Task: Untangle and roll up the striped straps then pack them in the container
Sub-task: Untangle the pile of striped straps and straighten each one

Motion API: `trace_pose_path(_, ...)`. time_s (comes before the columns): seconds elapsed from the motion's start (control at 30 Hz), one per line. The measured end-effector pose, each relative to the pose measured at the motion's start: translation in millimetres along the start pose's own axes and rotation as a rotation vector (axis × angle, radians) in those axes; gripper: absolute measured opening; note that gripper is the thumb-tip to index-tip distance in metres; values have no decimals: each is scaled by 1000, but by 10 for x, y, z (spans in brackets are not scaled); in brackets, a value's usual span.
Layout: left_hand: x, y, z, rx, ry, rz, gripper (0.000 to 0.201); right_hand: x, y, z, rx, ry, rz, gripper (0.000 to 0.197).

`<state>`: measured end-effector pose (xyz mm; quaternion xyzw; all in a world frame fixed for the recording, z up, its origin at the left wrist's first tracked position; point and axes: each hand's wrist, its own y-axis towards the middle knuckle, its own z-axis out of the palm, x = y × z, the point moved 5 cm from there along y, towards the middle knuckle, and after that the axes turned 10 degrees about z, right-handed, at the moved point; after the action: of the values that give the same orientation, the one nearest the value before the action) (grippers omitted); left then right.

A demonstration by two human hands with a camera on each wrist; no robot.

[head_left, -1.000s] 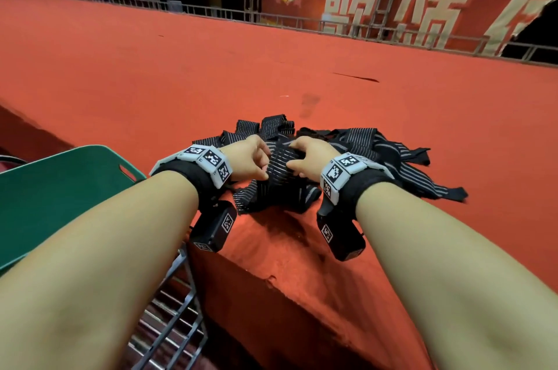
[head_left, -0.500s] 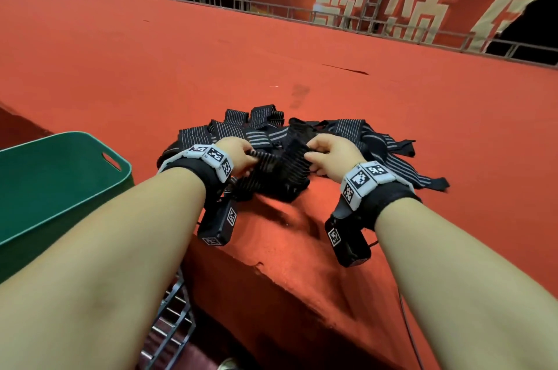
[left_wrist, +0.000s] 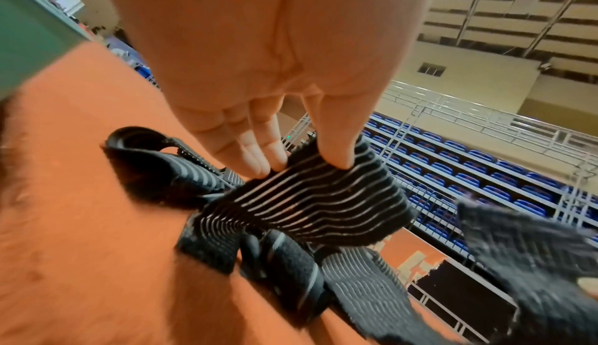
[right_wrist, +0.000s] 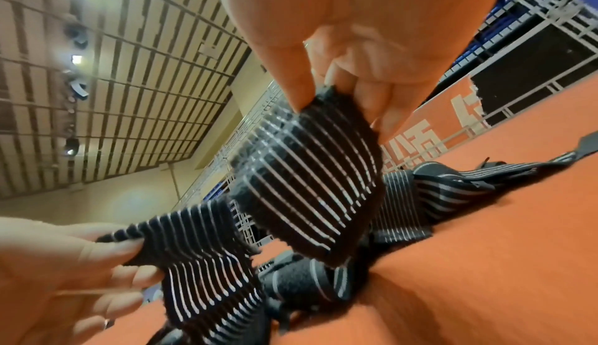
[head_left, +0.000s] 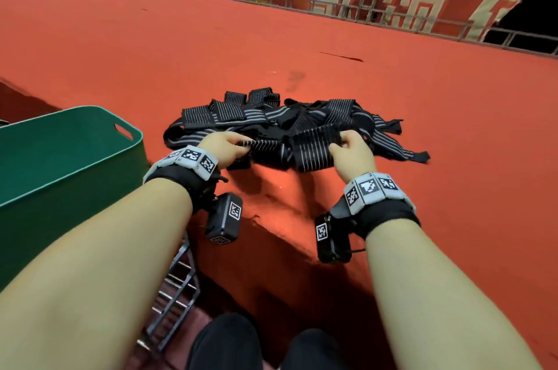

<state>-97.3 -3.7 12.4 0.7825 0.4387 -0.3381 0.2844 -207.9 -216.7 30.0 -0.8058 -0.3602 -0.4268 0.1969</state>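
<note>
Both hands are clamped on one band of the striped straps [head_left: 290, 124], heaped at frame centre on the red stage [head_left: 120, 46] edge: left hand [head_left: 225, 147] pinching one end, right hand [head_left: 351, 152] the other. Draw it taut, clear of the tangle, before rolling. The green container [head_left: 69, 164], lower left, shows no straps inside.

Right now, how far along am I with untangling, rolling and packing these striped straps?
Early. Nothing looks rolled: the striped straps lie in one tangled heap on the red carpeted platform. In hand: your left hand and right hand each pinch a strap section, pulling them apart. Left: separating, rolling each, packing into the green container, whose inside isn't visible.
</note>
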Motion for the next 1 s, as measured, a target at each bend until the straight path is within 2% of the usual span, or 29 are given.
trace_pose_path(0.17,123,-332,225,-44,-213,-27,25,-151,-309,22,17,81,-5,22)
trace_pose_path(0.4,159,-770,385,-11,-157,-60,45,-388,-375,-139,34,99,50,11)
trace_pose_path(0.5,102,-883,398,-40,-259,-57,34,-420,-381,-101,92,111,74,24)
trace_pose_path(0.57,127,-874,390,-87,-340,-50,23,-413,-398,-10,147,112,87,18)
trace_pose_path(0.63,156,-852,366,-105,-258,-28,24,-401,-408,97,203,112,87,12)
trace_pose_path(0.73,237,-799,304,-173,-208,-30,15,-379,-432,278,291,100,81,14)
trace_pose_path(0.8,330,-755,321,-141,-294,-70,34,-366,-432,381,330,83,70,15)
trace_pose_path(0.9,481,-683,388,-16,-335,-183,75,-342,-422,494,380,113,55,12)
trace_pose_path(0.93,523,-668,415,32,-347,-217,80,-338,-415,526,399,126,59,12)
trace_pose_path(0.97,546,-653,442,73,-372,-222,74,-343,-409,557,419,136,65,12)
trace_pose_path(1.0,554,-644,460,100,-382,-213,61,-356,-396,590,437,142,68,13)
